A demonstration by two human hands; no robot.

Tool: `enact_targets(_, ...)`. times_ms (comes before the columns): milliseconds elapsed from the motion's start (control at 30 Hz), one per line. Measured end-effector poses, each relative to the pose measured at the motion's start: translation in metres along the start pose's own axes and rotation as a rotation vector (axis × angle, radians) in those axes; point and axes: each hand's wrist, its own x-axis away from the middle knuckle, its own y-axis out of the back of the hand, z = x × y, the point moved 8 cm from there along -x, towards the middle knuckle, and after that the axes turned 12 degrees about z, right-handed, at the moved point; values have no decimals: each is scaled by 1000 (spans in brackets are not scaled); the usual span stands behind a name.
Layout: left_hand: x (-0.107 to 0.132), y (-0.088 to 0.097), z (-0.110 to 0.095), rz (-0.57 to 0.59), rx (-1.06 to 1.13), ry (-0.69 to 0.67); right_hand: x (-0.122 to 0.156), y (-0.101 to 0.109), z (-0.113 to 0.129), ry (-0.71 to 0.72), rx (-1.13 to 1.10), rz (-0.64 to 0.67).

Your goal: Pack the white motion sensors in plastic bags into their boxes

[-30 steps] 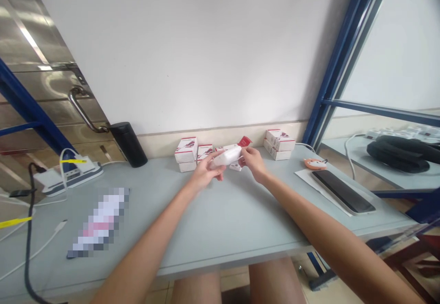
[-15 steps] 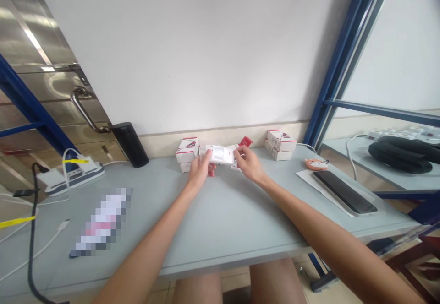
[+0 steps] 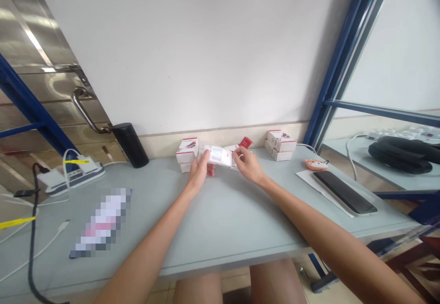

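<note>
Over the back of the desk, my left hand [image 3: 198,169] grips the left end of a white motion sensor [image 3: 225,158], thumb on top and fingers below. The device has a rectangular, paler window on its face and seems to be in a thin clear plastic bag. My right hand [image 3: 250,166] is closed in a pinch at its right end; whether it holds the bag or the body is too small to see. Just behind my right hand lies an opened white box with a red flap [image 3: 245,143], partly hidden. Stacked red-and-white boxes [image 3: 187,150] stand close behind my left hand.
More stacked boxes [image 3: 280,144] stand at the back right. A phone [image 3: 345,192] lies on white paper, near an orange mouse-like object [image 3: 316,164]. Leftward are a black cylinder [image 3: 130,144], a power strip [image 3: 75,178], cables and a pixelated item [image 3: 101,224].
The motion sensor has tilted slightly, its right end dropping a little and its face turning more toward me. Both hands keep nearly the same place.
</note>
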Motion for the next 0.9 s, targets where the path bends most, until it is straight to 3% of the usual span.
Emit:
enact_targets(300,-2,2,3,1,113,12,2,2,8,74,-15,-23)
enact_targets(433,-1,2,12,18,313,136,4,-4,15,137,41,-3)
enact_targets(600,6,-10,19,37,636,354,5,-9,21,205,-58,19)
enact_targets(767,3,-11,1,52,603,237,7,-7,33,308,26,18)
enact_targets(900,2,-4,-8,77,426,189,7,-12,36,295,27,128)
